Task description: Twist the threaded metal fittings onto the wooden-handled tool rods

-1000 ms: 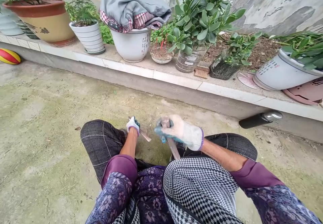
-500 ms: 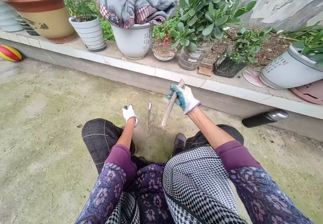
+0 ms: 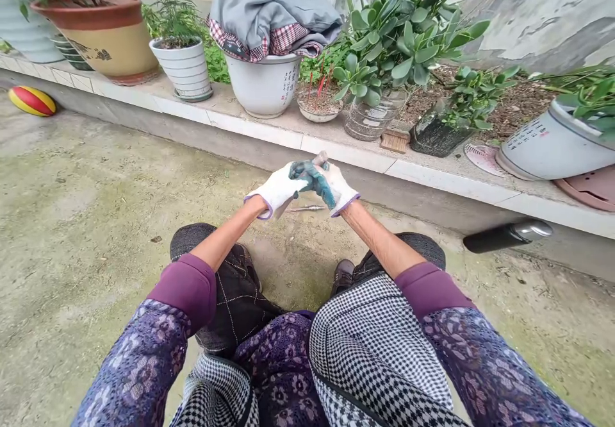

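Since half a second ago the left hand point(image 3: 276, 190) has lifted off the ground and met the right hand point(image 3: 339, 183) in front of the knees. The metal spike point(image 3: 305, 208), then upright, now lies flat on the concrete just below and between the two wrists. A striped ball point(image 3: 32, 100) lies on the ground at far left. On the tiled ledge point(image 3: 336, 150) stand a brown pot point(image 3: 98, 33), a ribbed white pot point(image 3: 182, 68), a white pot point(image 3: 266, 84) draped with grey cloth point(image 3: 273, 0) and a glass jar point(image 3: 372, 118) of succulents. A black flask point(image 3: 507, 236) lies at the ledge's foot on the right. The left hand is back up, with its fingers laid against the right's; whether it grips cannot be told. The right hand is closed round the wooden handle point(image 3: 321, 157), whose end sticks out above the fist.
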`<state>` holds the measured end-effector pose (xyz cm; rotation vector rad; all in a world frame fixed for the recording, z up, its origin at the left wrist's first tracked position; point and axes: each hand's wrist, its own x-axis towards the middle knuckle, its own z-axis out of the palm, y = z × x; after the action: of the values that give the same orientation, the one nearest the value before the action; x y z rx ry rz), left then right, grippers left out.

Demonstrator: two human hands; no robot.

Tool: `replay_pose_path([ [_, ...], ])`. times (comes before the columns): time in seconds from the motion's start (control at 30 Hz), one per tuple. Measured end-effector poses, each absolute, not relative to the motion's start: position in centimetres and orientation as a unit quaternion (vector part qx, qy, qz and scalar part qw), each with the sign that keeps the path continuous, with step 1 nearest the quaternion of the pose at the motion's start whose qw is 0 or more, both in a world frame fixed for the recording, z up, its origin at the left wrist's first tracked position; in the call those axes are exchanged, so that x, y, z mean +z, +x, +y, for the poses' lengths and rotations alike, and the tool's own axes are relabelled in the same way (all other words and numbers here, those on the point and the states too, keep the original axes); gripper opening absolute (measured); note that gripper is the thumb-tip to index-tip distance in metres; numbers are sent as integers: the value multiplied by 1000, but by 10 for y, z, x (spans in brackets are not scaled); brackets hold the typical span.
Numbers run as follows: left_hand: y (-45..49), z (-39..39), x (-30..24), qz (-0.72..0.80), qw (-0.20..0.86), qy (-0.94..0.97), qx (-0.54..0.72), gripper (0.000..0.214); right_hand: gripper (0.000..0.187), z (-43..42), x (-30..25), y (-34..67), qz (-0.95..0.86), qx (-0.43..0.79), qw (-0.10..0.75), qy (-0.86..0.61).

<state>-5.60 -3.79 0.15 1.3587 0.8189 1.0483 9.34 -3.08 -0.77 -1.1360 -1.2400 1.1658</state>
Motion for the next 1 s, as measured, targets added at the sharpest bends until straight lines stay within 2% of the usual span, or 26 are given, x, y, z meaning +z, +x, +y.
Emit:
replay_pose_path([
  [0.1,-68,-36,13,400,610,522,442,26,38,-36,-1,90,-529,519,530,-411],
  [0.2,-79,-35,23,417,636,488,428,24,31,-39,1,92,-557,523,499,-409],
  [0.33,-88,-39,37,414,606,522,434,22,20,-44,3,98,-640,376,413,-528],
  [0.4,-92,-40,43,409,594,522,456,24,19,-47,7,101,-701,265,368,-550],
  [0.47,-98,-38,45,410,586,510,478,27,17,-49,11,102,-733,188,358,-547],
  [0.53,-105,-34,43,423,569,506,492,30,15,-51,13,101,-735,212,364,-532],
  [0.6,-112,-27,37,443,530,521,500,31,15,-56,11,97,-716,312,354,-515],
  [0.67,-118,-19,30,463,489,541,504,33,16,-64,6,90,-710,379,313,-504],
  [0.7,-121,-16,26,471,474,546,505,33,17,-68,3,87,-724,375,289,-501],
  [0.83,-124,-11,6,509,416,583,476,35,18,-79,1,84,-825,236,219,-465],
  [0.93,-114,-24,-9,503,357,665,421,30,20,-74,8,96,-825,144,190,-512],
  [1.0,-103,-38,-13,477,362,700,389,28,19,-65,12,110,-803,116,194,-551],
])
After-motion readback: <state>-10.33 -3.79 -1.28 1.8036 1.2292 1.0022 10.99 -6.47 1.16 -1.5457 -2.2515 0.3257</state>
